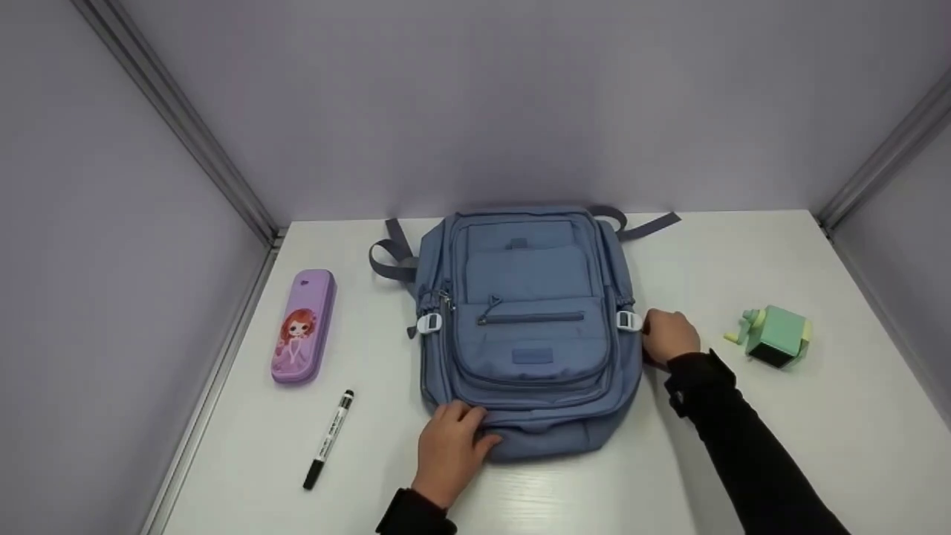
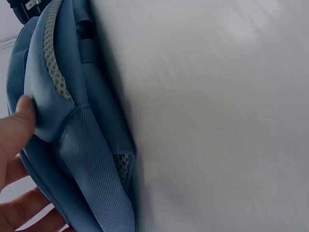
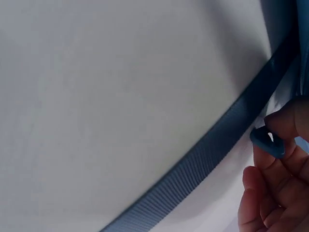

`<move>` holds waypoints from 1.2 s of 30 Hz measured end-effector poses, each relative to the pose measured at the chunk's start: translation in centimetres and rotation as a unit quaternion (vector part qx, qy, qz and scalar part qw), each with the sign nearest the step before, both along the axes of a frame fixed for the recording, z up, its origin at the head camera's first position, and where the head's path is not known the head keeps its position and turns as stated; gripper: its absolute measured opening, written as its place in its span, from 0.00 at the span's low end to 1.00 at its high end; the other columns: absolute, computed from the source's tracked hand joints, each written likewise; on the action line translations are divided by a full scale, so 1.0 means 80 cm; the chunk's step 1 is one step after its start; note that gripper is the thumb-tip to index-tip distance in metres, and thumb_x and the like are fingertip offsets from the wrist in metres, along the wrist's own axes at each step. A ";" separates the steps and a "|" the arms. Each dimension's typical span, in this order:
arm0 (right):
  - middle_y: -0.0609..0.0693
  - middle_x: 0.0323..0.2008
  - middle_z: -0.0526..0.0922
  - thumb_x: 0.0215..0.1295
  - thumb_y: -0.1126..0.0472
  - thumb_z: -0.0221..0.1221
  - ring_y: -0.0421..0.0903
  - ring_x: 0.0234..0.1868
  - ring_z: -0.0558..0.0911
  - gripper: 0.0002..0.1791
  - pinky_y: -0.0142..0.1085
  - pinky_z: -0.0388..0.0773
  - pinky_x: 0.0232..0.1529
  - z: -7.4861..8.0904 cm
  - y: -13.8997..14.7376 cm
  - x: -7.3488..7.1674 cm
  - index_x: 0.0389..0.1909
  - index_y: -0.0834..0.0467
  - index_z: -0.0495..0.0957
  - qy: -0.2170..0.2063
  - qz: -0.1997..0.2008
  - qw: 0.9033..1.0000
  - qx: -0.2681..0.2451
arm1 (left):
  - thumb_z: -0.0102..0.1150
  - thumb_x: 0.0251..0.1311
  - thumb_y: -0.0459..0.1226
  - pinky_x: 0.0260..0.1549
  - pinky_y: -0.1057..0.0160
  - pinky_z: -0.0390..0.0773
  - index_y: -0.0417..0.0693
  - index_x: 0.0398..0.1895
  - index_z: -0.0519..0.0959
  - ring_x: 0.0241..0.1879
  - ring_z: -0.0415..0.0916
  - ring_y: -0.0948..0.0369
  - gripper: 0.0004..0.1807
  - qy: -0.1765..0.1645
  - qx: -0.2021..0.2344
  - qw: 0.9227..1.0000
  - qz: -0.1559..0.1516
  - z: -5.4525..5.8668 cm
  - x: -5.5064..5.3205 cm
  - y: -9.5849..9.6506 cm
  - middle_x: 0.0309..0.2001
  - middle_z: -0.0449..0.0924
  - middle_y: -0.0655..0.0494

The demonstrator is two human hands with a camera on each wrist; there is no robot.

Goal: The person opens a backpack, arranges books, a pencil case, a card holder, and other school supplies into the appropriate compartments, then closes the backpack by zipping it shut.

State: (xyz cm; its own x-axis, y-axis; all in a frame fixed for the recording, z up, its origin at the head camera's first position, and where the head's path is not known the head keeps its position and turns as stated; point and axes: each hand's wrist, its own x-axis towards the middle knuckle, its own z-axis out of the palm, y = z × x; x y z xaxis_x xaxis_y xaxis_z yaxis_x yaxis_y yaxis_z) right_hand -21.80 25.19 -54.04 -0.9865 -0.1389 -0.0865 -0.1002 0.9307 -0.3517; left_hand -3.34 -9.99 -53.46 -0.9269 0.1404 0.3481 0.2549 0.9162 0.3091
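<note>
A blue backpack [image 1: 531, 275] lies with its front pocket facing up in the head view. My left hand [image 1: 450, 453] grips its near bottom edge at the left corner. In the left wrist view the thumb presses on the padded blue fabric [image 2: 46, 108], with the fingers spread along the other side. At the bag's right side, just below the white buckle [image 1: 629, 321], is my right hand [image 1: 671, 338]. The right wrist view shows its thumb and finger pinching a small blue ring-shaped zipper pull [image 3: 265, 144]. A flat webbing strap [image 3: 193, 164] runs past that hand.
To the left lie a purple pencil case [image 1: 303, 327] with a cartoon girl on it and a black-and-white marker [image 1: 329, 438]. A small green box-shaped object [image 1: 776, 336] with yellow parts sits right of the bag. Grey panels [image 1: 505, 104] enclose the white table [image 1: 579, 498].
</note>
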 end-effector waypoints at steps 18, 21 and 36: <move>0.60 0.22 0.81 0.54 0.67 0.64 0.58 0.26 0.77 0.04 0.50 0.72 0.28 0.015 0.001 0.040 0.24 0.64 0.83 0.093 0.062 0.993 0.035 | 0.78 0.43 0.47 0.26 0.64 0.79 0.53 0.30 0.81 0.30 0.74 0.60 0.16 -0.028 -0.039 0.998 0.037 -0.002 -0.004 0.017 0.29 0.76 0.56; 0.59 0.22 0.82 0.53 0.68 0.65 0.57 0.26 0.77 0.03 0.50 0.72 0.28 0.018 0.005 0.052 0.23 0.63 0.83 0.093 0.065 0.993 0.033 | 0.78 0.43 0.46 0.26 0.63 0.79 0.53 0.30 0.82 0.30 0.74 0.59 0.15 -0.027 -0.038 0.998 0.036 -0.003 -0.005 0.017 0.29 0.75 0.56; 0.54 0.22 0.80 0.53 0.71 0.61 0.52 0.27 0.77 0.04 0.46 0.74 0.32 0.031 0.011 0.116 0.24 0.63 0.82 0.072 0.077 0.994 0.003 | 0.77 0.44 0.44 0.27 0.62 0.78 0.51 0.29 0.81 0.30 0.73 0.59 0.14 -0.034 -0.032 0.998 0.039 0.000 -0.004 0.022 0.29 0.75 0.55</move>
State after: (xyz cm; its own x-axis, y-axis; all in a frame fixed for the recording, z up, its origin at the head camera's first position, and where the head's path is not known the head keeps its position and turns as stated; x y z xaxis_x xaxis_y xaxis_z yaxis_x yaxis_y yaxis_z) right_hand -12.51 26.09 -51.56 -0.9559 -0.2889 0.0526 -0.2903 0.9027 -0.3175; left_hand -3.63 -8.22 -53.43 -0.9568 0.0873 0.2774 0.1629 0.9511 0.2625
